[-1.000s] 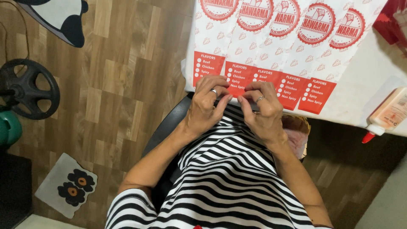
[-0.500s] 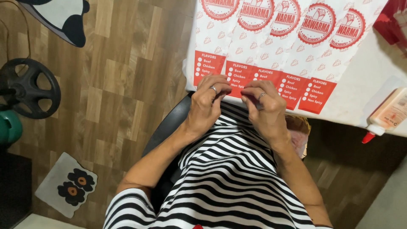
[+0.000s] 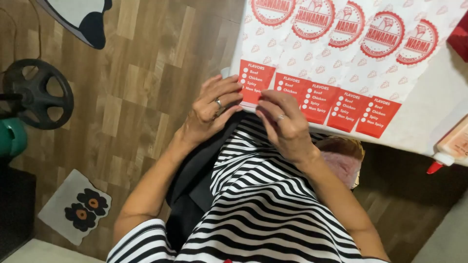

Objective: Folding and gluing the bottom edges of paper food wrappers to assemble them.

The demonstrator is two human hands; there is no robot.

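Both hands at the desk (image 3: 429, 117) edge: left hand (image 3: 212, 113) and right hand (image 3: 285, 126) pinching the near edge of overlapped white-and-red paper wrappers (image 3: 321, 63). Five red panels counted. One glue bottle (image 3: 451, 148) at four o'clock.

Open floor (image 3: 146, 87) left of table (image 3: 429, 117), glue bottle (image 3: 451, 148) at right edge

Paper sheets (image 3: 341, 53) on table (image 3: 429, 117); glue bottle (image 3: 451, 148) right.

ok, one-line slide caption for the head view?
Both hands, left hand and right hand, pinch the red-and-white printed sheet at the table edge.
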